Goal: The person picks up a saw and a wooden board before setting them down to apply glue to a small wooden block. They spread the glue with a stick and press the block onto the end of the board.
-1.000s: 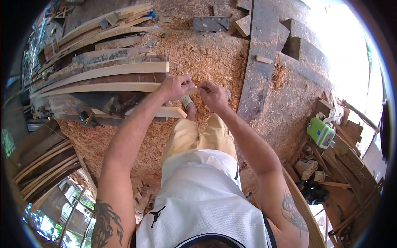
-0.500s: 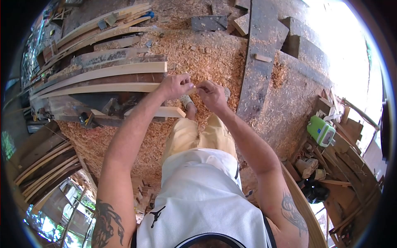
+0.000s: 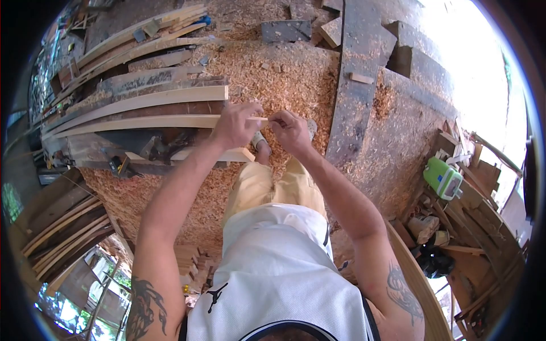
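My right hand [image 3: 291, 131] is closed, its thumb and fingers pinching one end of a thin pale stick [image 3: 259, 119]. The stick points left toward my left hand [image 3: 235, 125], whose thumb and fingers are apart around its other end; whether they touch it is hard to see. Under and left of that hand runs a long pale wooden strip [image 3: 159, 121], its right end hidden by the hand. A wider pale board [image 3: 165, 98] lies just beyond it, and a shorter light piece [image 3: 236, 154] is nearer my body.
Wood shavings [image 3: 296, 79] cover the ground around my feet. A dark plank [image 3: 355, 96] lies to the right, with a small wood block [image 3: 362, 78] on it. Far right, a green case [image 3: 442, 178] sits among scrap wood. More long strips [image 3: 142, 37] are stacked at the upper left.
My left thumb and fingers have moved apart from a pinch, and more of the thin stick shows between the hands. My right hand stays nearly in place.
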`<state>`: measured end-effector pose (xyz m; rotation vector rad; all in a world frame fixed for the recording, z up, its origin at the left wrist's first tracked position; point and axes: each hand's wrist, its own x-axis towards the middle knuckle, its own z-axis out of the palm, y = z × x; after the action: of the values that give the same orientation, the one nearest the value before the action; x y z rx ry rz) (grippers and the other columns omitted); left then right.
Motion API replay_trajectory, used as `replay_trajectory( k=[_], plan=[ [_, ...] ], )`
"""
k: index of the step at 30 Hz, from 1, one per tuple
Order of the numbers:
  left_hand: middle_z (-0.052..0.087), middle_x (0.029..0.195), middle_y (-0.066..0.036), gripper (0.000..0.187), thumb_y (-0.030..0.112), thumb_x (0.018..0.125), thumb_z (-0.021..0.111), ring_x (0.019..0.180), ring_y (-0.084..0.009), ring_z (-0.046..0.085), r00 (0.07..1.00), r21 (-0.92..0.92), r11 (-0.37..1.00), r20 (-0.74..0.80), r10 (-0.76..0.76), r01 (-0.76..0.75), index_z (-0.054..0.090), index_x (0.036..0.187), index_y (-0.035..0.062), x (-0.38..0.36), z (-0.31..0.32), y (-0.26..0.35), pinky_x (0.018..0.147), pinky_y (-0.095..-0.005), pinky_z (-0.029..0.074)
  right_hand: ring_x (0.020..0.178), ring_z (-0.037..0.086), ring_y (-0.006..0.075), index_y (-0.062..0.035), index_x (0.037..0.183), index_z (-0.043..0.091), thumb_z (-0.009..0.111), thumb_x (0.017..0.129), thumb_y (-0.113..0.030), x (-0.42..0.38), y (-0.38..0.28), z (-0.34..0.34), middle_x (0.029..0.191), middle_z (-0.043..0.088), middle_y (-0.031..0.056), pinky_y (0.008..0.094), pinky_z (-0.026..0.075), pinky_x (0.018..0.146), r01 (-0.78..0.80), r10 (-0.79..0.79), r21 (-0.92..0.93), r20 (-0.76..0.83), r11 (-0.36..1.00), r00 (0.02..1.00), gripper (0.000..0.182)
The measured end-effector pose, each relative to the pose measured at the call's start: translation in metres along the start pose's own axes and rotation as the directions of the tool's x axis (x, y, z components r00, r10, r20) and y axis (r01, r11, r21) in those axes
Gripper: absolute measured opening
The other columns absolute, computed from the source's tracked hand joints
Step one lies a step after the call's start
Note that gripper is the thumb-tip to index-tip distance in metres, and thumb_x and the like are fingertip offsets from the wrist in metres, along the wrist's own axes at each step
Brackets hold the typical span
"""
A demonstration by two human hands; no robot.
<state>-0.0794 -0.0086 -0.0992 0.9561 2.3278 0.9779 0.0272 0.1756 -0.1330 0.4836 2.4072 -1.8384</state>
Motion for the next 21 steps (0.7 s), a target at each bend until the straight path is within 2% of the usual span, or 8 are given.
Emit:
replay_trajectory(
  k=[3, 6, 9, 15, 18, 21],
  plan=[
    [0.071, 0.118, -0.014, 0.037, 0.021, 0.086, 0.074, 0.110, -0.0347, 0.067, 0.986, 0.174, 0.971, -0.004, 0.167, -0.164, 0.064, 0.117, 0.0051, -0.012, -0.002, 0.019, 0.099, -0.0455, 0.049, 0.081, 0.074, 0.0221, -0.0036, 0.099, 0.073, 0.074, 0.086, -0.005, 0.000, 0.002, 0.001, 0.092, 0.072, 0.0108, 0.0330, 0.060, 0.073, -0.010, 0.010, 0.007, -0.005, 1.000, 1.000, 0.012],
    [0.068, 0.124, -0.013, 0.040, 0.018, 0.085, 0.076, 0.114, -0.0337, 0.066, 0.983, 0.210, 0.963, -0.039, 0.180, -0.168, 0.062, 0.121, 0.0069, -0.024, 0.011, 0.012, 0.101, -0.0461, 0.048, 0.080, 0.074, 0.0225, -0.0037, 0.098, 0.073, 0.074, 0.086, -0.005, -0.001, 0.001, 0.002, 0.091, 0.072, 0.0109, 0.0332, 0.060, 0.073, -0.004, 0.004, 0.005, -0.007, 1.000, 1.000, 0.012],
    [0.068, 0.121, -0.013, 0.040, 0.018, 0.086, 0.076, 0.112, -0.0333, 0.066, 0.981, 0.229, 0.960, -0.069, 0.184, -0.164, 0.062, 0.122, 0.0067, -0.027, 0.020, 0.005, 0.099, -0.0454, 0.049, 0.079, 0.073, 0.0230, -0.0040, 0.098, 0.073, 0.075, 0.086, -0.005, 0.000, 0.000, 0.001, 0.090, 0.072, 0.0111, 0.0337, 0.059, 0.071, 0.009, -0.009, -0.005, -0.009, 1.000, 1.000, 0.012],
    [0.069, 0.116, -0.011, 0.038, 0.016, 0.087, 0.075, 0.110, -0.0320, 0.066, 0.982, 0.282, 0.944, -0.025, 0.186, -0.172, 0.062, 0.121, 0.0058, -0.024, 0.025, 0.003, 0.096, -0.0447, 0.051, 0.078, 0.073, 0.0239, -0.0048, 0.098, 0.074, 0.075, 0.086, -0.007, 0.000, -0.001, 0.002, 0.090, 0.073, 0.0116, 0.0348, 0.059, 0.070, -0.010, 0.010, -0.027, -0.010, 1.000, 1.000, 0.012],
    [0.069, 0.116, -0.012, 0.037, 0.016, 0.086, 0.075, 0.109, -0.0321, 0.066, 0.983, 0.276, 0.946, -0.027, 0.184, -0.169, 0.062, 0.120, 0.0058, -0.023, 0.023, 0.002, 0.096, -0.0448, 0.051, 0.079, 0.073, 0.0242, -0.0051, 0.099, 0.074, 0.074, 0.086, -0.008, 0.000, 0.000, 0.001, 0.090, 0.073, 0.0116, 0.0350, 0.059, 0.071, -0.008, 0.007, -0.033, -0.008, 0.999, 1.000, 0.013],
    [0.069, 0.116, -0.013, 0.043, 0.019, 0.084, 0.078, 0.110, -0.0334, 0.066, 0.993, 0.188, 0.975, 0.021, 0.118, -0.120, 0.061, 0.121, 0.0055, -0.022, 0.017, -0.001, 0.097, -0.0452, 0.051, 0.079, 0.073, 0.0243, -0.0052, 0.099, 0.074, 0.074, 0.086, -0.009, 0.001, 0.000, 0.002, 0.090, 0.072, 0.0115, 0.0352, 0.059, 0.071, -0.002, 0.002, -0.041, -0.007, 0.999, 1.000, 0.013]
  ],
)
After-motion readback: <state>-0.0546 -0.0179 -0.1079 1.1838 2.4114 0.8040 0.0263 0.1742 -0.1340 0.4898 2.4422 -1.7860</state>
